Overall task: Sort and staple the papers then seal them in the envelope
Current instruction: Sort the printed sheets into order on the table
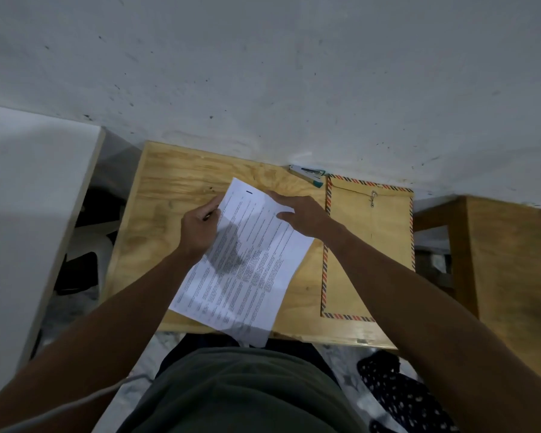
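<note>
White printed papers [250, 264] lie tilted across the middle of a small plywood table [169, 189], their lower corner hanging over the front edge. My left hand [200, 229] grips the papers' upper left edge. My right hand [300, 214] rests on their upper right corner, fingers spread flat. A brown envelope [375, 242] with a red-and-blue striped border and a string clasp lies flat to the right of the papers. A grey and teal stapler [308, 175] sits at the table's back edge against the wall, just left of the envelope's top.
A grey wall [263, 73] rises right behind the table. A white panel [28, 198] stands at the left, a wooden stand [506, 260] at the right. A dark polka-dot cloth [397, 392] lies on the floor near my right.
</note>
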